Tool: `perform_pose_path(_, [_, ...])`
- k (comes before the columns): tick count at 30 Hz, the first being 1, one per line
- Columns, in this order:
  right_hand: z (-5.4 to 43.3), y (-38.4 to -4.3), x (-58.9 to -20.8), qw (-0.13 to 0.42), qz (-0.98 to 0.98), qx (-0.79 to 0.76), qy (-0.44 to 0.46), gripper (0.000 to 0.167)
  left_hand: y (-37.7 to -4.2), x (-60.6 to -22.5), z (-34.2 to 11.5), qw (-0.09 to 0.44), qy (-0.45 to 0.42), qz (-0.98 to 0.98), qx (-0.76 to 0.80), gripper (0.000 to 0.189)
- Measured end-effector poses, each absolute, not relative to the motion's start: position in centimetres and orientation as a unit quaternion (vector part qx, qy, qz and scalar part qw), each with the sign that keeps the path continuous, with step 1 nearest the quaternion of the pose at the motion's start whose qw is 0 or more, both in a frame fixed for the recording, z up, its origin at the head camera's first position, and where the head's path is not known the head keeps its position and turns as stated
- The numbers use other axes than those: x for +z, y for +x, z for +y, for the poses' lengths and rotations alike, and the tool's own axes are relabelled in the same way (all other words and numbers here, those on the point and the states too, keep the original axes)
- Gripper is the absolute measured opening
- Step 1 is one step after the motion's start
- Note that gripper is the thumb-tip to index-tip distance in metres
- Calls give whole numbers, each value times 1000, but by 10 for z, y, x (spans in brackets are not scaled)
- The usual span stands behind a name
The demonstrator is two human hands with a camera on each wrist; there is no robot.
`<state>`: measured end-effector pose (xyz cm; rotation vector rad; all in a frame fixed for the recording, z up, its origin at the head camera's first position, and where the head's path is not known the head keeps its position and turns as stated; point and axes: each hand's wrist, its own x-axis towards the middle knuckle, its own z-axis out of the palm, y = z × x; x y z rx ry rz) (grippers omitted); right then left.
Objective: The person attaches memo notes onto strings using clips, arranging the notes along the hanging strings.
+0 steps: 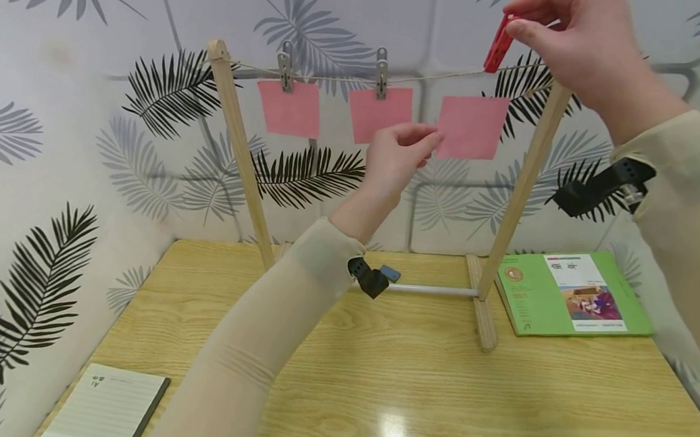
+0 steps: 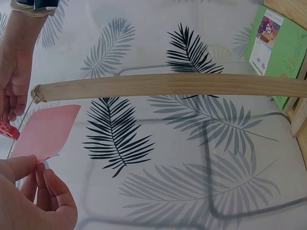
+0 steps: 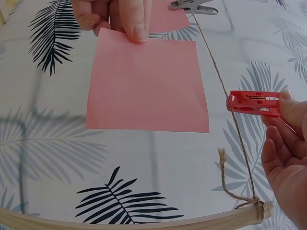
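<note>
My left hand [image 1: 400, 155] pinches the left edge of a pink paper square [image 1: 473, 127], which hangs just below the twine [image 1: 445, 77]. Above the twine, my right hand [image 1: 575, 45] holds a red clothespin [image 1: 499, 45] between thumb and fingers. In the right wrist view the tip of the red clothespin [image 3: 254, 103] overlaps the twine [image 3: 218, 72], while the paper [image 3: 146, 86] is apart from it. Two more pink squares [image 1: 289, 113] [image 1: 366, 115] hang to the left, each under a grey metal clip [image 1: 285, 68] [image 1: 381, 75].
The twine runs between two wooden posts [image 1: 239, 143] [image 1: 526, 183] of a stand on the wooden table [image 1: 424, 379]. A green book [image 1: 527, 298] lies behind at the right, a lined notepad [image 1: 108, 401] at front left. A small blue object [image 1: 390, 273] lies near the stand's white rod [image 1: 430, 289].
</note>
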<state>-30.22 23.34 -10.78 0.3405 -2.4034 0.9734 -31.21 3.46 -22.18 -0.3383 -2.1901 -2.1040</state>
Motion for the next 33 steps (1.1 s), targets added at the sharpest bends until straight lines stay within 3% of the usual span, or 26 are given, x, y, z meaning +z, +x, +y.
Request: perform_pose_path(33, [230, -307, -116, 223, -929, 256, 150, 40, -312, -215, 41, 54, -115, -696, -707, 23])
